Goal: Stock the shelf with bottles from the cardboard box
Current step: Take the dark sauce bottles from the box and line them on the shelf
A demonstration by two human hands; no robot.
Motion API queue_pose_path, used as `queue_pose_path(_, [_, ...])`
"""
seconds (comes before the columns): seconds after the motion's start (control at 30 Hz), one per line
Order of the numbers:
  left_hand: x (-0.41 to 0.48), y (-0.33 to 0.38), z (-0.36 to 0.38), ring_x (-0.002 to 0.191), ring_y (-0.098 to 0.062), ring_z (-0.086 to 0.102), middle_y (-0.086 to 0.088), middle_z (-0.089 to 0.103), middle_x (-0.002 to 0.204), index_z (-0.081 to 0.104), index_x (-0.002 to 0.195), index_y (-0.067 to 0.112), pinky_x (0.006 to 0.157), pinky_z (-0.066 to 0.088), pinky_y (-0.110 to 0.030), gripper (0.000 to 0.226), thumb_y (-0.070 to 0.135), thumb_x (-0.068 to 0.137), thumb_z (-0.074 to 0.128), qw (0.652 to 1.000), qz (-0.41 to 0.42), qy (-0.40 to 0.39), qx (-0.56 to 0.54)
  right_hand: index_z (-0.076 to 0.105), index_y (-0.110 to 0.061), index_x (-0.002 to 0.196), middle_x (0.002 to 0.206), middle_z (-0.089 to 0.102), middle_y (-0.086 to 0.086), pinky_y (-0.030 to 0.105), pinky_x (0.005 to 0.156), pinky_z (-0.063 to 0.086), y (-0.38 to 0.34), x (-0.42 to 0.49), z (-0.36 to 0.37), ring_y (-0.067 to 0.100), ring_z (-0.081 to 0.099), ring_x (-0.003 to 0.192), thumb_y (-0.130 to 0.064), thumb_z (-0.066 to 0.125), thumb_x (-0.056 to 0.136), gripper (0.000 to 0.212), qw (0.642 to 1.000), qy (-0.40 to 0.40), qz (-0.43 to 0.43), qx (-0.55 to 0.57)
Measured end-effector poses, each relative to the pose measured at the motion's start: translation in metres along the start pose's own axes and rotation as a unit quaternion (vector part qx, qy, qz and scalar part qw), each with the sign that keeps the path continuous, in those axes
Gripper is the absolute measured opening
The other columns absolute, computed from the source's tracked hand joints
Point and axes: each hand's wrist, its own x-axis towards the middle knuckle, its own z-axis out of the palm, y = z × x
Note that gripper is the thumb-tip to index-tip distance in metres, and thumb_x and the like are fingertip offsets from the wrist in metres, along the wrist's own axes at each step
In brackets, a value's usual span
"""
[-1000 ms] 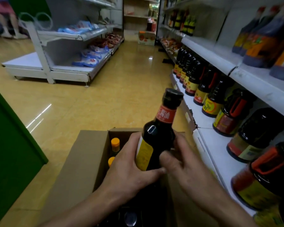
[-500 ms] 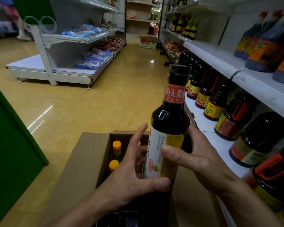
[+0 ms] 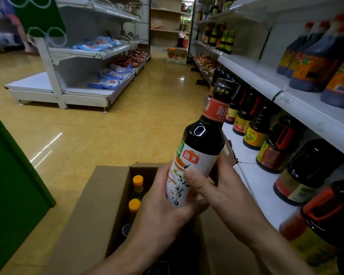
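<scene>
A dark soy sauce bottle (image 3: 202, 139) with a white label, red neck band and black cap is held tilted above the open cardboard box (image 3: 99, 197). My left hand (image 3: 163, 213) grips its lower body from the left and underneath. My right hand (image 3: 220, 193) grips it from the right, thumb across the label. Inside the box stand bottles with orange caps (image 3: 137, 181). The white shelf (image 3: 252, 175) on the right carries a row of dark sauce bottles (image 3: 254, 130).
A higher shelf (image 3: 286, 96) holds large jugs (image 3: 316, 62). A green panel (image 3: 12, 175) stands at left. Across the yellow aisle floor (image 3: 127, 120) is a white rack with blue packets (image 3: 107, 82). Another box (image 3: 176, 55) sits far down the aisle.
The bottle has risen out of the box and turned, so its white label now faces me. Both hands rose with it and kept their hold.
</scene>
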Motion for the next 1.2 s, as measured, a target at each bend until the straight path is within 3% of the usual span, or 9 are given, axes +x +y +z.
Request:
queue_pose_path(0.1, [-0.003, -0.001, 0.001, 0.108, -0.014, 0.073, 0.009, 0.073, 0.118, 0.045, 0.137, 0.043, 0.092, 0.060, -0.044, 0.076, 0.035, 0.073, 0.086, 1.000, -0.005, 0.005, -0.008, 0.035, -0.050, 0.142, 0.110, 0.062, -0.045, 0.009, 0.080, 0.055, 0.001, 0.001, 0.007, -0.015, 0.065, 0.105, -0.048, 0.069, 0.075, 0.075, 0.999, 0.039, -0.009, -0.017])
queue_pose_path(0.27, [-0.005, 0.001, -0.005, 0.116, -0.012, 0.069, 0.011, 0.069, 0.127, 0.040, 0.143, 0.046, 0.097, 0.058, -0.041, 0.076, 0.013, 0.087, 0.080, 1.000, -0.004, -0.029, -0.011, 0.043, -0.048, 0.138, 0.115, 0.067, -0.034, 0.013, 0.078, 0.057, -0.004, 0.006, 0.003, -0.009, 0.068, 0.105, -0.044, 0.074, 0.075, 0.071, 0.999, 0.042, -0.009, -0.010])
queue_pose_path(0.4, [0.000, 0.007, -0.011, 0.112, -0.016, 0.071, 0.010, 0.070, 0.124, 0.042, 0.140, 0.050, 0.093, 0.060, -0.042, 0.082, 0.013, 0.081, 0.085, 0.999, 0.002, -0.044, -0.006, 0.050, -0.043, 0.136, 0.115, 0.073, -0.020, 0.023, 0.084, 0.062, -0.008, 0.008, -0.003, -0.001, 0.071, 0.107, -0.042, 0.076, 0.075, 0.066, 0.999, 0.035, -0.014, -0.013])
queue_pose_path(0.53, [0.010, 0.021, -0.013, 0.107, -0.017, 0.073, 0.010, 0.070, 0.120, 0.037, 0.141, 0.054, 0.088, 0.063, -0.042, 0.089, 0.012, 0.079, 0.086, 0.999, 0.017, -0.044, 0.001, 0.055, -0.034, 0.137, 0.118, 0.074, -0.011, 0.023, 0.086, 0.060, -0.019, 0.019, -0.010, 0.006, 0.071, 0.110, -0.036, 0.077, 0.083, 0.059, 0.999, 0.025, -0.024, -0.005])
queue_pose_path(0.73, [0.031, 0.066, -0.013, 0.102, -0.015, 0.074, 0.015, 0.068, 0.114, 0.034, 0.137, 0.062, 0.078, 0.065, -0.040, 0.092, 0.019, 0.077, 0.088, 0.997, 0.046, -0.058, -0.001, 0.061, -0.030, 0.127, 0.118, 0.074, -0.010, 0.026, 0.090, 0.059, -0.059, 0.038, -0.026, 0.008, 0.070, 0.112, -0.033, 0.068, 0.087, 0.042, 0.997, 0.043, -0.055, -0.014])
queue_pose_path(0.87, [0.044, 0.122, -0.016, 0.102, 0.000, 0.069, 0.021, 0.065, 0.113, 0.036, 0.136, 0.061, 0.074, 0.062, -0.024, 0.082, 0.021, 0.082, 0.082, 0.996, 0.054, -0.069, -0.015, 0.058, -0.027, 0.133, 0.121, 0.073, -0.009, 0.024, 0.092, 0.057, -0.111, 0.055, -0.043, 0.007, 0.069, 0.115, -0.028, 0.067, 0.088, 0.046, 0.998, 0.033, -0.054, -0.022])
queue_pose_path(1.0, [0.055, 0.203, -0.024, 0.105, 0.000, 0.068, 0.015, 0.067, 0.116, 0.039, 0.136, 0.063, 0.076, 0.061, -0.024, 0.082, 0.029, 0.077, 0.084, 0.997, 0.051, -0.061, -0.019, 0.055, -0.022, 0.137, 0.124, 0.072, -0.004, 0.031, 0.094, 0.058, -0.188, 0.078, -0.059, 0.013, 0.069, 0.118, -0.025, 0.066, 0.090, 0.048, 0.999, 0.027, -0.041, -0.015])
queue_pose_path(1.13, [0.066, 0.308, -0.031, 0.106, 0.005, 0.066, 0.023, 0.067, 0.113, 0.039, 0.136, 0.061, 0.078, 0.057, -0.015, 0.080, 0.032, 0.075, 0.083, 0.996, 0.068, -0.059, -0.022, 0.055, -0.022, 0.137, 0.126, 0.071, -0.002, 0.042, 0.098, 0.057, -0.289, 0.104, -0.075, 0.018, 0.068, 0.120, -0.028, 0.067, 0.091, 0.048, 0.998, 0.036, -0.048, -0.024])
queue_pose_path(1.2, [0.070, 0.367, -0.035, 0.104, 0.006, 0.067, 0.024, 0.068, 0.113, 0.040, 0.135, 0.061, 0.076, 0.057, -0.013, 0.079, 0.028, 0.078, 0.083, 0.995, 0.076, -0.059, -0.025, 0.056, -0.023, 0.135, 0.124, 0.072, -0.003, 0.039, 0.095, 0.058, -0.349, 0.117, -0.084, 0.016, 0.069, 0.118, -0.029, 0.066, 0.091, 0.046, 0.997, 0.038, -0.056, -0.031])
